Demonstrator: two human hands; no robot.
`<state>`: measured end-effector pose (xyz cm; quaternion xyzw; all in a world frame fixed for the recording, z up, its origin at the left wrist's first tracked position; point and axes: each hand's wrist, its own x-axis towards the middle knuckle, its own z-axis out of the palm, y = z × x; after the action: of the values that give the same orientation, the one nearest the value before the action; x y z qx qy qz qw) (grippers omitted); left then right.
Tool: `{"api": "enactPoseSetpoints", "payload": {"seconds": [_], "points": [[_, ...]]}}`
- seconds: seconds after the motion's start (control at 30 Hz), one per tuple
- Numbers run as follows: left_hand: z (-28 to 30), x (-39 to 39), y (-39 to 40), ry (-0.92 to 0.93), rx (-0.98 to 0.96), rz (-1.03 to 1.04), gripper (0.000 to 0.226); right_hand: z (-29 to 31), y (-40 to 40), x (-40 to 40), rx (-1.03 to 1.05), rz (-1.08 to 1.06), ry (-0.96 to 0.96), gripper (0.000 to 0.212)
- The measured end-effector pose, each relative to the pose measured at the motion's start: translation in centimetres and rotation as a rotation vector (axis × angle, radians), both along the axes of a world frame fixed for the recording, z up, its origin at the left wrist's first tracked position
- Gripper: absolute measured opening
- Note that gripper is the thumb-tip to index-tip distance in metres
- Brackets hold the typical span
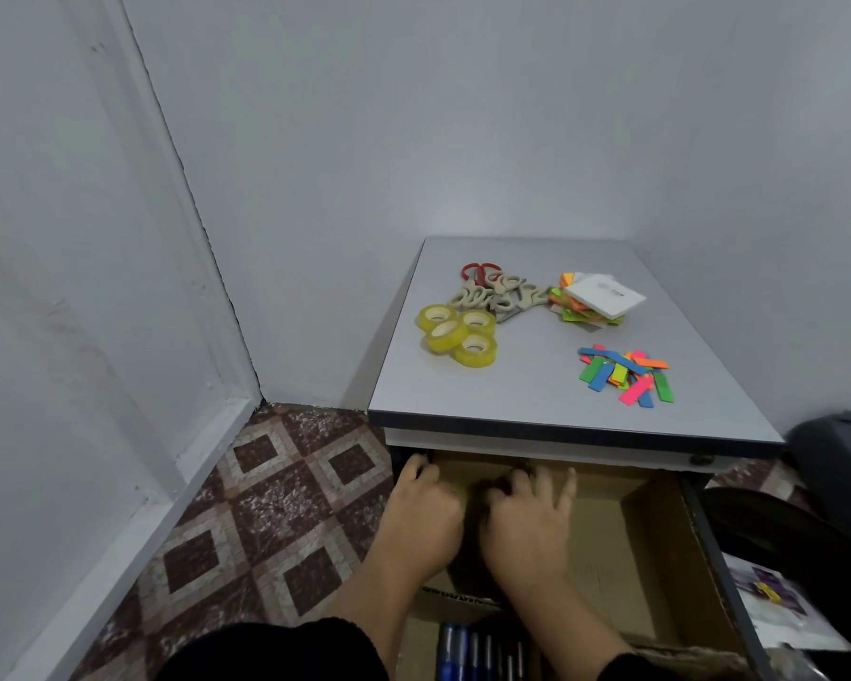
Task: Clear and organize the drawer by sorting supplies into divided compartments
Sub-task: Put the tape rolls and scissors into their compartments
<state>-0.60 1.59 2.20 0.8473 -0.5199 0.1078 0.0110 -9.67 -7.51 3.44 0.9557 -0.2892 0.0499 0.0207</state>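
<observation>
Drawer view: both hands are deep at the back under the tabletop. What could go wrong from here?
1. Both hands, left hand and right hand, work under the table edge, where the fingertips are hidden; knuckles could scrape it.
2. The cardboard divider looks loose; pushing may buckle it.
3. The pens lie near the forearms and could get knocked around.

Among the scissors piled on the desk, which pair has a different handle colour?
The red-handled scissors at the far end of the pile, nearest the wall. The other scissors all have beige or grey handles.
</observation>
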Motion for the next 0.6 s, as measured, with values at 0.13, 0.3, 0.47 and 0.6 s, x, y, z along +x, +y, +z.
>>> {"api": "enactPoseSetpoints", "payload": {"seconds": [0.13, 0.3, 0.47, 0.6], "points": [[0.2, -0.4, 0.6, -0.037, -0.489, -0.034, 0.014, -0.7, -0.4, -1.0, -0.075, 0.121, -0.598, 0.013], [5.5, -0.1, -0.9, -0.019, -0.914, 0.058, 0.014, 4.0, -1.7, 1.4, 0.009, 0.282, -0.876, 0.023], [9.9, 4.6, -4.1, 0.271, -0.693, 0.391, 0.04, 8.7, -4.0, 5.8, 0.272, 0.107, -0.503, 0.05], [9.7, 6.3, -4.6, 0.378, -0.516, 0.402, 0.043, 8.6, -4.6, 6.3, 0.222, 0.134, -0.401, 0.045]]}}
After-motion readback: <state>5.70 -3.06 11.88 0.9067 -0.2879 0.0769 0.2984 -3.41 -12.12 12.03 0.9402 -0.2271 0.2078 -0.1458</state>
